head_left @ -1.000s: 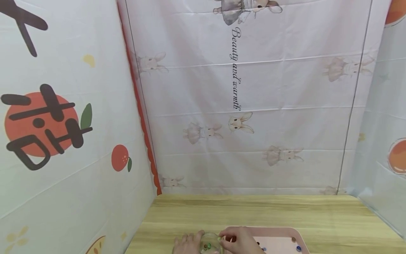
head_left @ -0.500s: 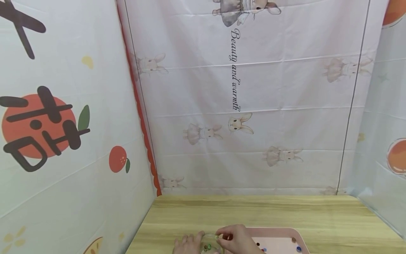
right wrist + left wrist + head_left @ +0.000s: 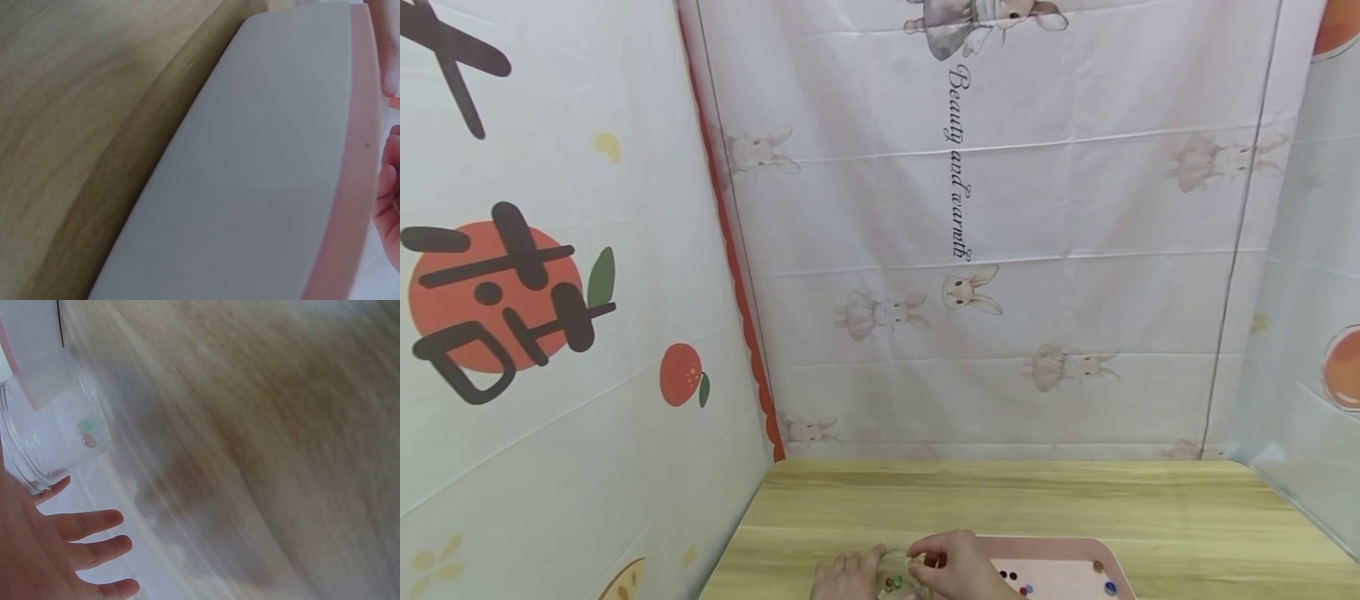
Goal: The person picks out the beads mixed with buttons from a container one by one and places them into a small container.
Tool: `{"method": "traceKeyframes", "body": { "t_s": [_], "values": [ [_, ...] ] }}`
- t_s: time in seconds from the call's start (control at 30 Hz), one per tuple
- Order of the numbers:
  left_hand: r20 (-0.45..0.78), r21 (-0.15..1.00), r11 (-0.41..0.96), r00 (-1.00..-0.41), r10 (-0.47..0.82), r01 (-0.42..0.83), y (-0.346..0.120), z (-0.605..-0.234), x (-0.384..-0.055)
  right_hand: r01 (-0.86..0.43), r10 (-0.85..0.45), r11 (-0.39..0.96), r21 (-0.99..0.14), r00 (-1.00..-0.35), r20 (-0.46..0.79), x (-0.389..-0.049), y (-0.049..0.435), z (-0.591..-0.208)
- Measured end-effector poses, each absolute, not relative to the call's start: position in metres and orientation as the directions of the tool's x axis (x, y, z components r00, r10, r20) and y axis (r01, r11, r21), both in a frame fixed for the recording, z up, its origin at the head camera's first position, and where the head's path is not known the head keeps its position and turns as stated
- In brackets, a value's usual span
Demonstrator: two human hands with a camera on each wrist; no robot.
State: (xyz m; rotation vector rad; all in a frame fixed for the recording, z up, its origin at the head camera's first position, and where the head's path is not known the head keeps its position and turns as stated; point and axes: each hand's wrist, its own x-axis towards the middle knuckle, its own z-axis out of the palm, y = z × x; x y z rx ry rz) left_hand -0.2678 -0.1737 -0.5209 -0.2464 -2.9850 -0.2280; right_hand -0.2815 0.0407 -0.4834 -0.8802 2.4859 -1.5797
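A clear jar (image 3: 891,566) with a few small marbles (image 3: 897,581) inside stands at the bottom of the head view; green and brown ones show. My left hand (image 3: 847,577) holds the jar from the left, a finger behind it and the thumb in front. In the left wrist view three fingers (image 3: 94,554) stick out past the jar (image 3: 53,403). My right hand (image 3: 951,565) is at the jar's right rim, thumb and forefinger close together over the mouth. I cannot tell whether a marble is between those fingertips. Curled fingers (image 3: 389,187) show in the right wrist view.
A pink tray (image 3: 1052,546) lies right of the jar, partly behind my right hand. Several loose marbles, dark, red, brown and blue (image 3: 1110,587), are spread in it. The wooden table (image 3: 1030,496) is bounded by a printed curtain (image 3: 1000,400) at the back and at both sides.
The right hand has shifted slightly left, its fingertips coming further over the jar's rim. A small green thing at those fingertips a second ago no longer shows there. The left hand stays on the jar.
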Motion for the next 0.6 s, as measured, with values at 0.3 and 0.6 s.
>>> {"method": "traceKeyframes", "body": {
  "t_s": [0.3, 0.6],
  "values": [
    [0.139, 0.116, 0.984, -0.983, 0.119, 0.135, -0.1678, -0.5174, -0.2708, -0.438, -0.503, 0.3, -0.847, -0.827, 0.25, -0.283, 0.0429, -0.4871],
    [0.125, 0.122, 0.979, -0.981, 0.148, 0.164, -0.1713, -0.5192, -0.2694, -0.425, -0.495, 0.337, -0.84, -0.839, 0.226, -0.28, 0.0421, -0.4889]
  ]
}}
